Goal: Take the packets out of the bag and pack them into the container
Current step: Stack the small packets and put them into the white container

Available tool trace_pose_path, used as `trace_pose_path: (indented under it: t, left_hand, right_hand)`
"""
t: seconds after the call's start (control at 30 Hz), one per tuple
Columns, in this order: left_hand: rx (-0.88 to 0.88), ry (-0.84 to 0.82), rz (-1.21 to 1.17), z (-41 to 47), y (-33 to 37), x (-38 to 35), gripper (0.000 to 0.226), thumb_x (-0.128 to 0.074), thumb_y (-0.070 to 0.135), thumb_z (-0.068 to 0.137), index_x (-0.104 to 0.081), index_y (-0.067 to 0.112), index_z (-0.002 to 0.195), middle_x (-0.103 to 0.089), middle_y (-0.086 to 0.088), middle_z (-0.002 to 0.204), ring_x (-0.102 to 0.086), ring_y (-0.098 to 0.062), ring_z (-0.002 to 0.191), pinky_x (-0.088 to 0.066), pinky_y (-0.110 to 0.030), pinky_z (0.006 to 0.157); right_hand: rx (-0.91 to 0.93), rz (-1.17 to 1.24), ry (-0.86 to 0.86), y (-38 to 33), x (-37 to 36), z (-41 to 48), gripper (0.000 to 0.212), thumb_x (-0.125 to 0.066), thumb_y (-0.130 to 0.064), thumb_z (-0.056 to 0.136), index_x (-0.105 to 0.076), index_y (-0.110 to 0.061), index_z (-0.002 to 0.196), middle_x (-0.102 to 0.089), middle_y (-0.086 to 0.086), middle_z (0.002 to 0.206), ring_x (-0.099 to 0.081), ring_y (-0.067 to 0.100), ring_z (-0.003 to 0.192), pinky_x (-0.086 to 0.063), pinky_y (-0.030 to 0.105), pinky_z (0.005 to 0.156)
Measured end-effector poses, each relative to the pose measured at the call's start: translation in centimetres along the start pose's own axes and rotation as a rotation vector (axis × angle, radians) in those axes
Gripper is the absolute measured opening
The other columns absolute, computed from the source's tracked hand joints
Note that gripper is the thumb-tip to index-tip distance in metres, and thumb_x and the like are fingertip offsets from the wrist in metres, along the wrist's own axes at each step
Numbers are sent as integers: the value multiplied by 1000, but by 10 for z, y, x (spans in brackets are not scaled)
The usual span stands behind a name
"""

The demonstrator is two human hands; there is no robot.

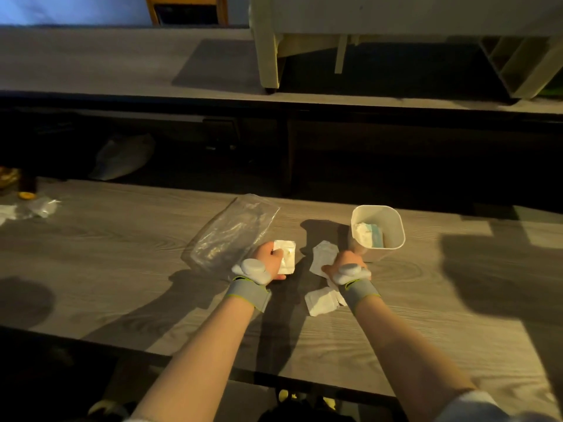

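Observation:
A clear plastic bag lies flat on the wooden table, left of centre. My left hand rests at the bag's near right corner and grips a white square packet. My right hand is closed on a white packet lying just left of the white container. The container stands upright and holds white and pale blue packets. More white packets lie on the table below my right wrist.
The table has its far edge just behind the bag and container. At the far left lie crumpled clear wrappers and a small yellow object. A second wooden surface and white furniture legs stand beyond.

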State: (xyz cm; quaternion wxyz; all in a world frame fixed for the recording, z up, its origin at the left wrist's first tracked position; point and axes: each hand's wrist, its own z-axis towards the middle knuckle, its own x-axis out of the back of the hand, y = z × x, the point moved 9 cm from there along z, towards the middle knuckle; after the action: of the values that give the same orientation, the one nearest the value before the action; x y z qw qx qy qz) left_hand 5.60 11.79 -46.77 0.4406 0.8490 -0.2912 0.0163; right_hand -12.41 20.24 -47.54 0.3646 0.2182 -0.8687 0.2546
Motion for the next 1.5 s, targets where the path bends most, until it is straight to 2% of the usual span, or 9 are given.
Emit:
trace_pose_path:
  t: [0.13, 0.33, 0.47, 0.63, 0.8, 0.97, 1.2, 1.4, 1.5]
  left_hand:
    - [45, 12, -71, 5, -5, -2, 37, -35, 7, 98, -44, 1, 134, -51, -16, 115, -54, -31, 92, -53, -21, 41]
    - [160, -16, -173, 6, -3, -5, 38, -39, 2, 96, -45, 0, 133, -52, -20, 122, -51, -46, 119, -48, -55, 93]
    - [148, -45, -306, -3, 16, -10, 39, -42, 2, 95, -46, 2, 134, -53, -17, 131, -52, -37, 115, -40, -48, 104]
    - [64, -59, -427, -13, 54, -9, 47, -42, 14, 96, -34, 2, 141, -42, -18, 146, -61, -30, 101, -51, -29, 63]
    - [64, -172, -416, -27, 75, -23, 36, -49, 28, 95, -51, 8, 125, -60, -14, 119, -61, -33, 109, -50, -29, 58]
    - [43, -241, -315, -34, 80, -39, 15, -49, 11, 95, -55, 14, 81, -59, -11, 86, -58, -19, 72, -52, -29, 54]
    - [41, -133, -356, -35, 83, -30, 14, -43, 11, 97, -51, 13, 109, -55, -10, 78, -53, -21, 65, -47, -16, 33]
    - [-15, -95, -388, -41, 97, -40, 10, -42, 7, 96, -50, 11, 98, -55, -12, 89, -55, -23, 74, -52, -24, 44]
    - [-74, -127, -336, -38, 105, -39, 29, -53, 20, 93, -52, 6, 119, -54, -12, 119, -55, -27, 110, -51, -24, 79]
  right_hand:
    - [39, 58, 7, -8, 5, -3, 39, -52, -29, 92, -55, -12, 127, -59, 9, 129, -56, 30, 120, -38, 30, 79]
    - [272, 199, 79, -28, 28, -17, 14, -61, -22, 84, -60, -16, 97, -65, 7, 100, -64, 31, 99, -49, 35, 82]
    - [368, 381, 241, -41, 67, -28, 9, -65, -15, 79, -57, -20, 78, -65, 4, 79, -63, 25, 79, -49, 29, 72]
    - [607, 406, 405, -57, 109, -49, 21, -63, 9, 72, -69, -11, 78, -72, 7, 81, -68, 24, 79, -55, 37, 75]
    - [817, 258, 448, -73, 122, -74, 20, -61, 11, 74, -70, -5, 82, -73, 9, 94, -69, 26, 91, -56, 41, 82]
    - [826, 150, 388, -75, 123, -79, 20, -60, 8, 80, -71, -4, 90, -66, 5, 122, -61, 20, 115, -49, 34, 98]
    - [580, 365, 517, -30, 150, -61, 17, -62, -16, 89, -72, -17, 103, -70, -1, 98, -65, 15, 90, -54, 31, 84]
    - [484, 668, 315, -32, 148, -57, 15, -71, -7, 80, -62, -18, 82, -63, -5, 64, -59, 6, 51, -51, 20, 54]
    - [487, 751, 308, -33, 145, -56, 29, -72, 1, 77, -56, -21, 67, -59, -2, 60, -55, 9, 49, -45, 12, 45]
